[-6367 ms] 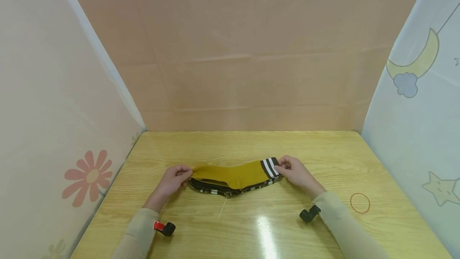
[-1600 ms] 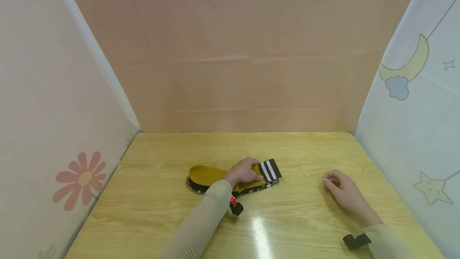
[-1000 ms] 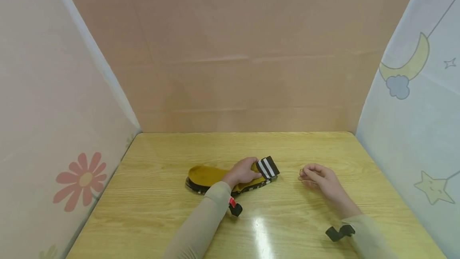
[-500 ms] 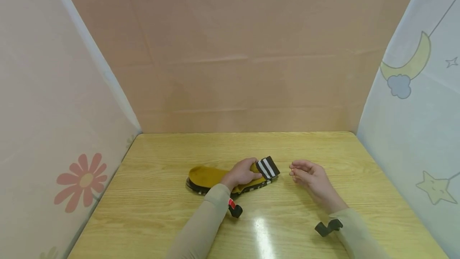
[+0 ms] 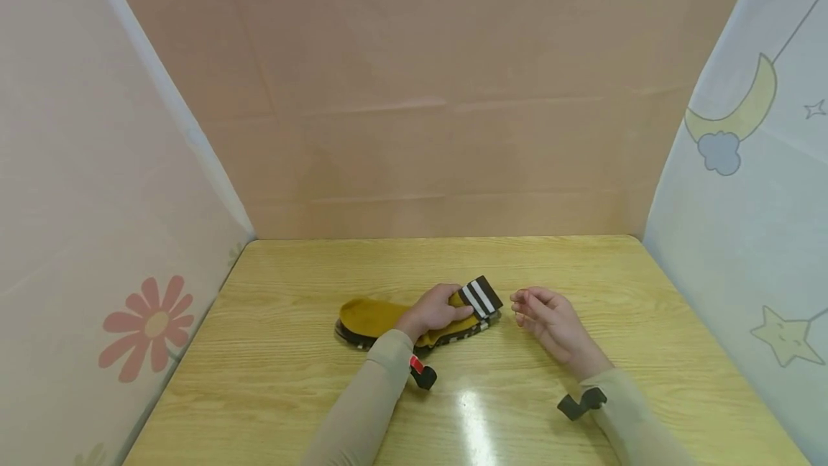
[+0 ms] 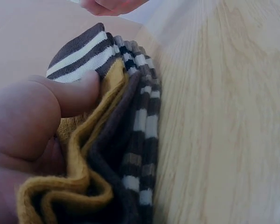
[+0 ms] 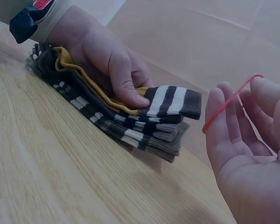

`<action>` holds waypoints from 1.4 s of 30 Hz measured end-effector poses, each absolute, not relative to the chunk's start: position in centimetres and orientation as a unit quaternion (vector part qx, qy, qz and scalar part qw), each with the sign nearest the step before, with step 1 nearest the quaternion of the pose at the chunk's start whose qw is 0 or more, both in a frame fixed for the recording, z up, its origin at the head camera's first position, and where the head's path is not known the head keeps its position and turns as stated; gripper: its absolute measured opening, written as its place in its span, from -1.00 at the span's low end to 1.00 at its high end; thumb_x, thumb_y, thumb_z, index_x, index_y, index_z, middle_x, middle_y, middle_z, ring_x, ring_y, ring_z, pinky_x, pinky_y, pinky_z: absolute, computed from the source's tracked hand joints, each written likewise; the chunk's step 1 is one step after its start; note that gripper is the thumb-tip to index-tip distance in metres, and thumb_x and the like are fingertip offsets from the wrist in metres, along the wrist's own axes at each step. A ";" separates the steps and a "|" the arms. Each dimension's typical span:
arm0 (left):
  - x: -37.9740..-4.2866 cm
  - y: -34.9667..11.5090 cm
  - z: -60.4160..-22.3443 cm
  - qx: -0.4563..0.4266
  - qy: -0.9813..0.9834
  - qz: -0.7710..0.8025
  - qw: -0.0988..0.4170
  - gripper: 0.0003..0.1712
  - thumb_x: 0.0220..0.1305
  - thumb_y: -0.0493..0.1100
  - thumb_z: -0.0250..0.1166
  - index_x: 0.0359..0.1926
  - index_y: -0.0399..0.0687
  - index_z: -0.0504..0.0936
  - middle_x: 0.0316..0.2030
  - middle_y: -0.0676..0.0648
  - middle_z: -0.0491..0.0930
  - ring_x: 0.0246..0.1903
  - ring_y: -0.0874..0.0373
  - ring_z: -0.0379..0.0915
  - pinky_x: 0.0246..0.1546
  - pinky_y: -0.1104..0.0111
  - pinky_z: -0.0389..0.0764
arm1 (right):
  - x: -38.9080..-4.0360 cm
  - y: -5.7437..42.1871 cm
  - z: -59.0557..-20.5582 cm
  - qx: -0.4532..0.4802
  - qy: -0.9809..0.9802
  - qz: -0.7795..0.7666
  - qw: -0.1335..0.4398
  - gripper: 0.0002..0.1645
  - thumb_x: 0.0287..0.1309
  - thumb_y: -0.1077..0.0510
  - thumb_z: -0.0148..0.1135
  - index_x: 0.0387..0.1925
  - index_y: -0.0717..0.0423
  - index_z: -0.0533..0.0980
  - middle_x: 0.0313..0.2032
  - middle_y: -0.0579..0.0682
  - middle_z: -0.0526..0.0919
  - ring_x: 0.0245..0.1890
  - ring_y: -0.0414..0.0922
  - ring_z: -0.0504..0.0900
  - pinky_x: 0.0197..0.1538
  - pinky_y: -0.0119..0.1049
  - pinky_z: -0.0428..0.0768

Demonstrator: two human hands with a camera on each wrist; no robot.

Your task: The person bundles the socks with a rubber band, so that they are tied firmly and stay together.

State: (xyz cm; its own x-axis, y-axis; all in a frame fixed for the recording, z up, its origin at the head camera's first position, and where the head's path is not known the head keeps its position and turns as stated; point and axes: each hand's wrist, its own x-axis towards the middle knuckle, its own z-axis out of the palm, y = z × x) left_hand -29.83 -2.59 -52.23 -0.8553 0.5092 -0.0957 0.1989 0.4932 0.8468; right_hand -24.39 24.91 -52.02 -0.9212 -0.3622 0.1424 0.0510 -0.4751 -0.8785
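My left hand (image 5: 435, 310) grips a stack of socks just below the cuffs, its thumb over the top one. That top sock (image 5: 369, 317) is mustard yellow, with a dark cuff (image 5: 480, 297) crossed by white stripes. Under it lie dark socks (image 7: 95, 116) patterned in white and grey; their number is unclear. The cuff end is lifted and tilts up off the table. To the right of the cuffs, apart from them, my right hand (image 5: 553, 322) holds a thin red rubber band (image 7: 228, 102), stretched between its thumb and fingers.
The socks lie mid-way across a wood-grain table (image 5: 272, 380). A tan backdrop (image 5: 414, 113) rises behind its far edge. Pale patterned sheets (image 5: 744, 236) flank both sides. Small black wrist cameras (image 5: 423, 376) sit on both sleeves.
Earlier both hands held the yellow sock's ends and the rubber band lay on the table. Now my left hand grips the stack, its cuffs slightly raised; my right hand has brought the band leftward.
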 end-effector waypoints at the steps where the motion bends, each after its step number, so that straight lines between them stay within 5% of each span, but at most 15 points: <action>1: -29.8 -2.6 -52.2 0.207 0.845 0.462 0.171 -0.68 0.50 0.05 0.34 0.12 0.02 0.71 -0.06 0.03 0.69 -0.07 0.10 0.52 0.14 0.15 0.54 | -24.4 24.9 -52.1 -0.165 0.492 -0.845 0.126 -0.64 0.64 0.31 -0.08 -0.02 0.11 0.67 -0.01 -0.04 0.76 -0.03 -0.20 0.74 0.00 -0.34 0.71; 6: -29.9 -2.4 -52.4 0.198 0.834 0.484 0.176 -0.68 0.53 0.12 0.28 0.06 0.06 0.73 -0.11 0.06 0.66 -0.15 0.12 0.49 0.06 0.18 0.52 | -24.4 24.7 -52.2 -0.211 0.466 -0.849 0.135 -0.52 0.69 0.28 -0.23 0.10 0.12 0.68 0.11 -0.02 0.74 0.12 -0.15 0.71 0.13 -0.25 0.69; 11: -29.9 -2.4 -52.4 0.186 0.825 0.503 0.179 -0.60 0.50 0.09 0.32 0.18 -0.01 0.69 0.06 -0.02 0.67 0.03 0.08 0.51 0.22 0.09 0.50 | -24.4 24.5 -52.3 -0.263 0.422 -0.858 0.132 -0.48 0.69 0.31 -0.32 0.28 0.23 0.57 0.23 0.07 0.68 0.25 -0.07 0.66 0.23 -0.09 0.64; 27: -29.9 -2.9 -52.9 0.185 0.780 0.565 0.194 -0.71 0.51 0.00 0.32 0.11 -0.01 0.69 0.13 -0.07 0.63 0.22 -0.01 0.43 0.41 -0.02 0.35 | -24.2 25.1 -52.5 -0.232 0.531 -0.814 0.042 -0.31 0.57 0.46 -0.16 0.62 0.14 0.10 0.49 0.12 0.32 0.35 0.05 0.50 0.21 0.01 0.65; 35: -29.9 -2.8 -53.0 0.173 0.783 0.565 0.193 -0.45 0.51 0.03 0.33 0.37 -0.12 0.57 0.42 -0.15 0.46 0.47 -0.11 0.25 0.49 -0.06 0.25 | -24.3 24.0 -52.5 -0.212 0.661 -0.719 0.030 -0.08 0.39 0.47 0.14 0.64 0.08 0.02 0.49 0.02 0.26 0.33 0.23 0.37 0.13 -0.04 0.70; 38: -29.9 -2.9 -52.9 0.176 0.782 0.566 0.195 -0.50 0.51 0.02 0.33 0.32 -0.11 0.60 0.33 -0.13 0.54 0.38 -0.07 0.35 0.45 -0.03 0.31 | -24.4 23.4 -52.6 -0.194 0.690 -0.697 0.036 -0.02 0.36 0.44 0.22 0.64 -0.05 0.04 0.53 0.22 0.15 0.37 0.40 0.25 0.14 -0.13 0.68; 42: -30.0 -2.9 -52.8 0.185 0.773 0.576 0.192 -0.70 0.52 0.01 0.31 0.12 0.00 0.70 0.00 -0.01 0.67 0.01 0.06 0.49 0.22 0.11 0.45 | -24.7 22.9 -52.5 -0.175 0.714 -0.676 0.047 0.00 0.38 0.33 0.28 0.64 -0.13 0.00 0.53 0.41 0.06 0.42 0.46 0.17 0.21 -0.17 0.56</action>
State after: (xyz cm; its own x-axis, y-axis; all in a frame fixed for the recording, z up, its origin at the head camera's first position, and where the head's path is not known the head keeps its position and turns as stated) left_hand -30.03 -2.88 -52.81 -0.8581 0.5066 -0.0838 0.0650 0.2690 0.9609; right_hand -24.67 22.94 -52.53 -0.9346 -0.3132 0.1687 -0.1853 0.0240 -0.9824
